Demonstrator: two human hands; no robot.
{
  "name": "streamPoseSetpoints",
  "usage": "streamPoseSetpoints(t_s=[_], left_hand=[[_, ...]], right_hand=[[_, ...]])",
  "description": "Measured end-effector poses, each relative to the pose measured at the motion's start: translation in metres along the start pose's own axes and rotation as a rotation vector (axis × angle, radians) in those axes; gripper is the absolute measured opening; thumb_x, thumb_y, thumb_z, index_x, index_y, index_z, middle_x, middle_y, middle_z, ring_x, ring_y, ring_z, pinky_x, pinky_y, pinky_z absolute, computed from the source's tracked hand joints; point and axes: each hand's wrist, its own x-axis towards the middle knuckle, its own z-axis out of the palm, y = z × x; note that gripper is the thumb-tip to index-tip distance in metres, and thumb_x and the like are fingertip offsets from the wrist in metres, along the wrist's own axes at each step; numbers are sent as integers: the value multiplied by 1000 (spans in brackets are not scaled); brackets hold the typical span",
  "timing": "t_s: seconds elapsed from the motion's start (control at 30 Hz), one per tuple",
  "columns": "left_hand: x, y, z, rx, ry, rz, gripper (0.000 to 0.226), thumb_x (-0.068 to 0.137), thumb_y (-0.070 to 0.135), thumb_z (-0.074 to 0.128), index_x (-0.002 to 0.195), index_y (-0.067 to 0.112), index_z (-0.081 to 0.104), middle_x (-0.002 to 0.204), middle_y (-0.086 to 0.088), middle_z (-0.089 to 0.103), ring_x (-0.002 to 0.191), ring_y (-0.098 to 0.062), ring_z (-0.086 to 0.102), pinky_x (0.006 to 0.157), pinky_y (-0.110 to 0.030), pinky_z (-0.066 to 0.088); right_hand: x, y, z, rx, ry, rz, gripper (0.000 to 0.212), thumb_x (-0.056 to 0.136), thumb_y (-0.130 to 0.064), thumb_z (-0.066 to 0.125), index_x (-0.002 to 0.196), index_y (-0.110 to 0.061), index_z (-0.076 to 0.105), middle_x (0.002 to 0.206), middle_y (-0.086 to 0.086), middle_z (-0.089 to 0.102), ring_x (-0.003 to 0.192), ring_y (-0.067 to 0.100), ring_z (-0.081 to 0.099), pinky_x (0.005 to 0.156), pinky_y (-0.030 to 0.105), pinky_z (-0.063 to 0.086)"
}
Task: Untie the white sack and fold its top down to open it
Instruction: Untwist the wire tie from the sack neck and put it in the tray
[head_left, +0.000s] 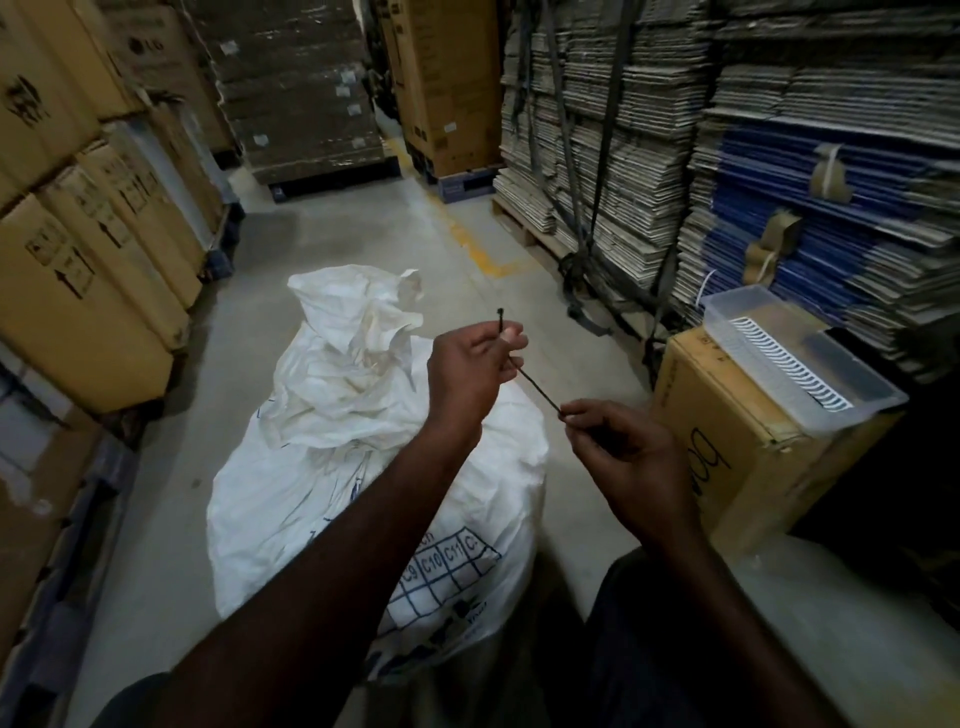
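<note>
The white sack (363, 467) stands on the floor (156, 519), its crumpled top loose and untied. Above it, left hand (470, 374) and right hand (621, 462) each pinch a thin dark tie (537, 391), stretched between them.

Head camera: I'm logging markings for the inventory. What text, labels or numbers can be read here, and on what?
"C9", "C10", "C11": grid cells printed on the white sack.
"LG" logo: cardboard box at upper left.
Large dark letters on the box under the plastic tray: cut off, unreadable.
Arrow symbols and labels on the left-hand cartons: too blurred.
</note>
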Motion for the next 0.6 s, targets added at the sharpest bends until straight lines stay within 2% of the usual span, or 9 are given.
streamPoseSetpoints(t_s=[0.1, 0.17, 0.27, 0.4, 0.53, 0.6], left_hand=[[4, -4, 9, 132, 5, 96, 19, 102, 21, 72, 113, 10, 83, 95, -8, 83, 83, -12, 76, 69, -21, 60], [9, -5, 19, 151, 16, 98, 20, 102, 24, 73, 114, 13, 84, 97, -5, 82, 86, -13, 77, 71, -21, 61], [18, -4, 39, 59, -57, 61, 21, 104, 18, 70, 117, 6, 82, 94, -8, 77, 79, -13, 72, 77, -23, 63], [32, -1, 80, -70, -156, 18, 20, 101, 7, 72, 115, -5, 77, 90, -18, 74, 81, -20, 71, 79, -27, 64], [52, -10, 138, -83, -181, 12, 24, 94, 5, 80, 115, -4, 72, 97, -30, 77, 79, -25, 76, 78, -31, 65], [62, -18, 173, -60, -198, 20, 24, 94, 6, 81, 113, -6, 71, 95, -30, 77, 78, -25, 77, 78, -34, 66]], right_hand=[[4, 0, -20, -238, -2, -141, 15, 88, 5, 78, 94, -9, 79, 103, -9, 76, 99, 5, 74, 89, 26, 60], [8, -3, -34, -325, -2, -188, 15, 88, 5, 79, 95, -8, 80, 101, -10, 75, 98, 2, 73, 87, 23, 59], [14, -7, -57, -442, 0, -190, 17, 88, 2, 80, 100, -9, 82, 103, -6, 77, 97, 2, 72, 91, 17, 55], [24, -1, -95, -539, 54, -136, 21, 86, 4, 80, 102, -9, 83, 104, -2, 78, 97, 1, 69, 93, 7, 48], [36, 11, -136, -576, 158, -63, 21, 87, 4, 77, 100, -12, 83, 98, -5, 76, 89, 8, 71, 86, 26, 59], [42, 21, -157, -613, 197, -41, 20, 87, 4, 76, 98, -11, 82, 96, -3, 76, 86, 10, 71, 82, 32, 60]])
